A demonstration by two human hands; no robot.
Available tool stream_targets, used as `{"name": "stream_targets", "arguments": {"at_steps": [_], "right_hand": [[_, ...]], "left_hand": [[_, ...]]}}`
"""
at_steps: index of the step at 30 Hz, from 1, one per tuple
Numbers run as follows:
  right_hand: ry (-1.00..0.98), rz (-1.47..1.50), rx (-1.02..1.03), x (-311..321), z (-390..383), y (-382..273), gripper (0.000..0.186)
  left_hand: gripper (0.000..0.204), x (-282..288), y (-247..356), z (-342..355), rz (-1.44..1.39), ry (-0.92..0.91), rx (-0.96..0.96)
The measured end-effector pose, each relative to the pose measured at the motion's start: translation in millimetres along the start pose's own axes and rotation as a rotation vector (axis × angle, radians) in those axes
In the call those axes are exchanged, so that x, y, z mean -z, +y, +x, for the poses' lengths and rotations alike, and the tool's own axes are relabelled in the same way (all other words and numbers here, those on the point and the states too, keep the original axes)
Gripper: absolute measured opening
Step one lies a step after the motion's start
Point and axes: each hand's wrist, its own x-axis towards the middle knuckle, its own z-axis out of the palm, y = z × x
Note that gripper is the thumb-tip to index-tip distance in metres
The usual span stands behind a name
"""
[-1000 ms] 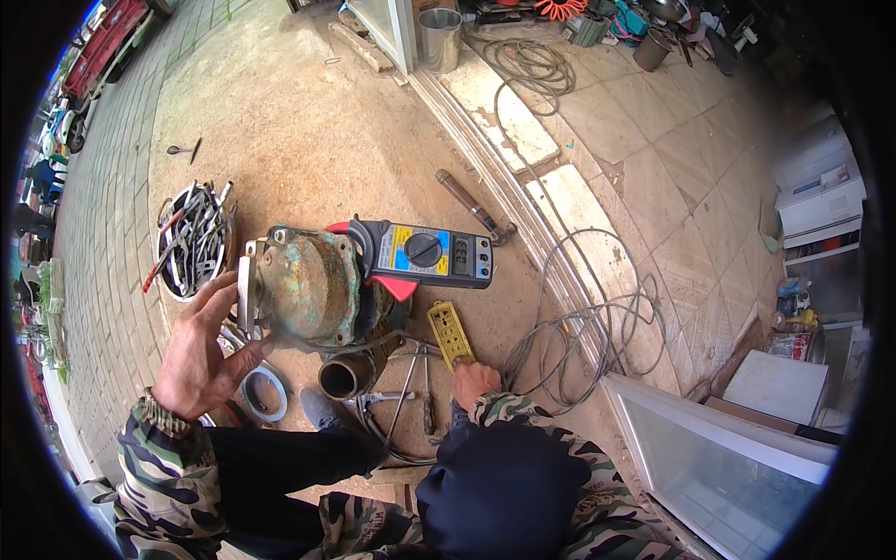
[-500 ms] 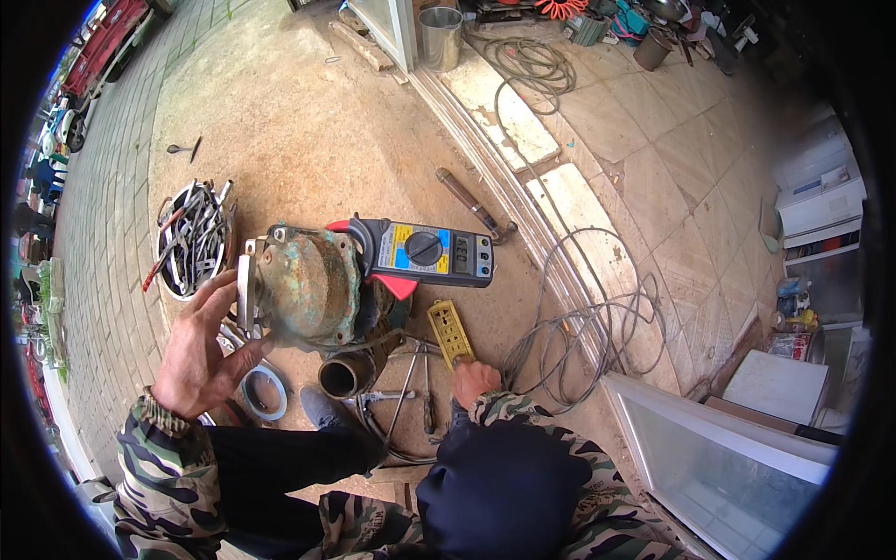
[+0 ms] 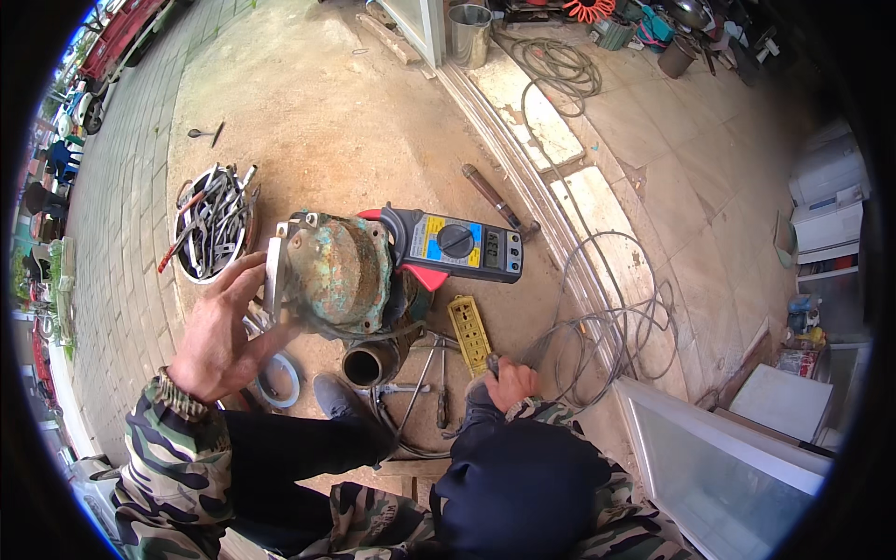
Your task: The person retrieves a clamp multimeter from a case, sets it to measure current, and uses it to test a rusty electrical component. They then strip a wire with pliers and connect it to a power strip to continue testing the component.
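Observation:
My left hand point(image 3: 224, 329) is at the left end of a corroded, green-stained pump point(image 3: 341, 271). Its fingers are apart, and the fingertips rest at the edge of a flat metal plate point(image 3: 273, 276) there. Part of the thumb is blurred below the plate. A clamp meter point(image 3: 462, 245) with red jaws and a lit display lies against the pump's right side; what its jaws enclose is hidden. Beside the near end of a yellow power strip point(image 3: 469, 334), my right hand point(image 3: 513, 383) is closed on a dark plug point(image 3: 493, 362). A round pipe opening point(image 3: 367, 364) on the pump faces me.
A bucket of tools point(image 3: 213, 224) stands left of the pump. A hammer point(image 3: 495, 198) lies beyond the meter. Loose cable point(image 3: 607, 322) crosses the door track at right. Screwdrivers point(image 3: 442, 401) and a pale blue ring point(image 3: 280, 381) lie near my shoes.
The whole view has shifted, so things appear farther right. My right hand has moved slightly right from the power strip's end. My left hand stays at the plate. The meter's reading differs.

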Motion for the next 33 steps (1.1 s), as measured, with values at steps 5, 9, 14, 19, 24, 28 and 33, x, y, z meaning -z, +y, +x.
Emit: {"name": "stream_targets", "arguments": {"at_steps": [5, 9, 14, 19, 24, 28, 33], "right_hand": [[0.008, -0.075, -0.183, 25, 13, 50, 0.037], [0.004, -0.010, -0.068, 87, 39, 41, 0.041], [0.051, 0.136, 0.168, 234, 81, -31, 0.037], [-0.046, -0.270, 0.455, 356, 65, -135, 0.034], [-0.204, -0.381, 1.101, 383, -72, -267, 0.030], [-0.231, -0.466, 1.007, 378, -155, -287, 0.020], [-0.213, -0.511, 1.209, 355, -154, -310, 0.022]], "left_hand": [[0.057, -1, -7, -2, 0.001, 0.062, -0.084], [0.055, -12, -10, 12, -0.129, 0.129, -0.071], [0.051, -16, -11, 23, -0.076, 0.133, 0.030], [0.048, -35, -12, 38, -0.115, 0.216, -0.028], [0.051, -20, -36, 2, -0.062, 0.177, 0.122], [0.053, -30, -16, 38, -0.139, 0.121, 0.018], [0.043, -26, -34, 22, -0.210, 0.137, 0.190]]}}
